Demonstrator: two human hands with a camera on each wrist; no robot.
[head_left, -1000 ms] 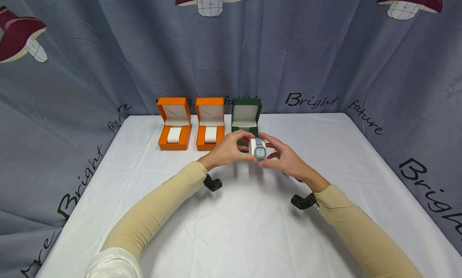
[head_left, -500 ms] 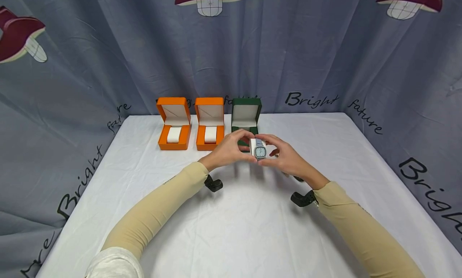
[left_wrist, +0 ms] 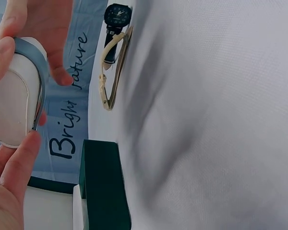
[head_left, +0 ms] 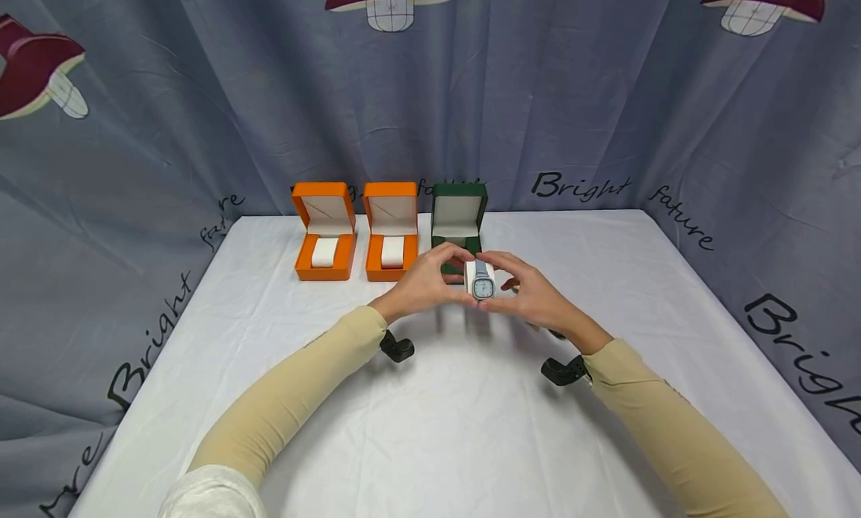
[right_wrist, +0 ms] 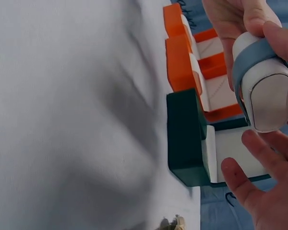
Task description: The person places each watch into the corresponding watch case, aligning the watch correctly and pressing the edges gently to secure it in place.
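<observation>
Both hands hold a white watch cushion [head_left: 470, 276] in front of the green box, raised above the table. Around the cushion runs a wristwatch [head_left: 483, 287] with a pale blue-grey strap [left_wrist: 38, 62] and a squarish face turned toward the head camera. My left hand [head_left: 428, 279] grips the cushion's left end between thumb and fingers. From the other side, my right hand [head_left: 531, 292] pinches at the watch and cushion, index finger above and thumb below. In the right wrist view the strap [right_wrist: 252, 60] wraps the cushion, and some right-hand fingers are spread off it.
An open green box [head_left: 460, 208] stands behind the hands, its front partly hidden. Left of it are two open orange boxes [head_left: 392, 208], [head_left: 325, 208] with white cushions inside. A dark-faced watch [left_wrist: 117, 17] and a thin bracelet-like band [left_wrist: 108, 88] lie on the white-covered table.
The fingers of my right hand have shifted slightly at the watch, and the watch has dipped a little. Both arms and the boxes stay nearly in place.
</observation>
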